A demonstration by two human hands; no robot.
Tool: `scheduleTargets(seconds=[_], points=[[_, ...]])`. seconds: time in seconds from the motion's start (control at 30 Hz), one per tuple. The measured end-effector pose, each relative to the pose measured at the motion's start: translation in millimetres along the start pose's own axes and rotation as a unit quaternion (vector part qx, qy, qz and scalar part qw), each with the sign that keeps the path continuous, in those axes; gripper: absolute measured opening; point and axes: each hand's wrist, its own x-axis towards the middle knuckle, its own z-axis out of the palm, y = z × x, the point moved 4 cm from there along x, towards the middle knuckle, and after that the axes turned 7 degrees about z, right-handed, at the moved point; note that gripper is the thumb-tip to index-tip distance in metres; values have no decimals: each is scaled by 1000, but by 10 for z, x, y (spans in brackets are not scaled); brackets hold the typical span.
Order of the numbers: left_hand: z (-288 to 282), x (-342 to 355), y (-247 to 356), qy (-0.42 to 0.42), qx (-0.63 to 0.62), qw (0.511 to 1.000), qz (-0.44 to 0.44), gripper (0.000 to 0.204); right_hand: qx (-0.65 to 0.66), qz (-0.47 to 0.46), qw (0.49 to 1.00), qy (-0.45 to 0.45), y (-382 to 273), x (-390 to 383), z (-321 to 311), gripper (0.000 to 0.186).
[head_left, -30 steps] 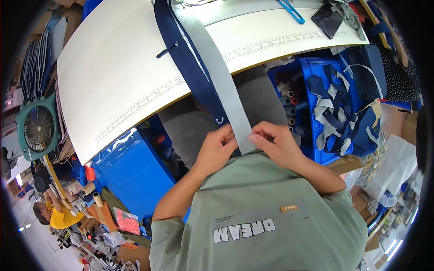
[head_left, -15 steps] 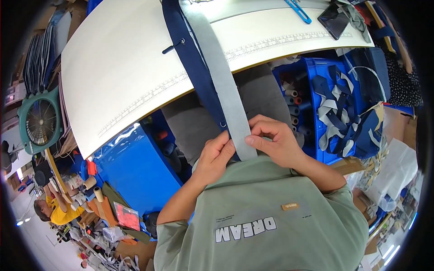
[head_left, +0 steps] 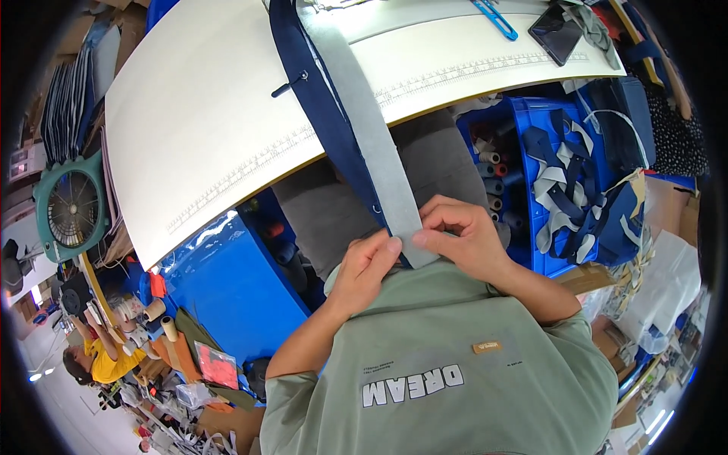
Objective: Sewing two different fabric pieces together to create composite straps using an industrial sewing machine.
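Note:
A long grey fabric strip (head_left: 369, 125) runs from the far side of the white table down over its front edge to my lap. Along its left side lies a navy fabric band (head_left: 327, 120) with a zipper; a dark zipper pull (head_left: 281, 90) hangs off it above the table. My left hand (head_left: 367, 267) pinches the near end of both layers, thumb on top. Closed on the grey strip's right edge, my right hand (head_left: 462, 233) presses its thumb near the same end. Fingers under the fabric are hidden.
The white table (head_left: 197, 114) has a printed ruler along its front edge. A phone (head_left: 557, 34) and a blue tool (head_left: 497, 19) lie on it at the right. Below stand a blue bin (head_left: 542, 254) of fabric scraps and thread cones (head_left: 491, 171). A person in yellow (head_left: 114, 362) is far left.
My left thumb has slid right onto the grey strip's end, closer to my right thumb. The right hand stays almost where it was.

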Motion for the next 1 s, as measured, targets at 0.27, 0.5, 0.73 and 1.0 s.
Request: scheduleTargets(seconds=[0.27,0.5,0.73,1.0], points=[[35,11,55,-29,87,994,-60,38,-18,-17,1000,2,-43,-26,-8,8],[109,6,16,30,2,999,17,33,67,10,997,-39,56,-47,-51,10],[-8,139,149,-9,106,993,52,16,37,-7,999,-34,36,-96,-112,9],[11,191,66,64,143,979,131,14,-86,-10,996,13,-95,-158,-94,8]])
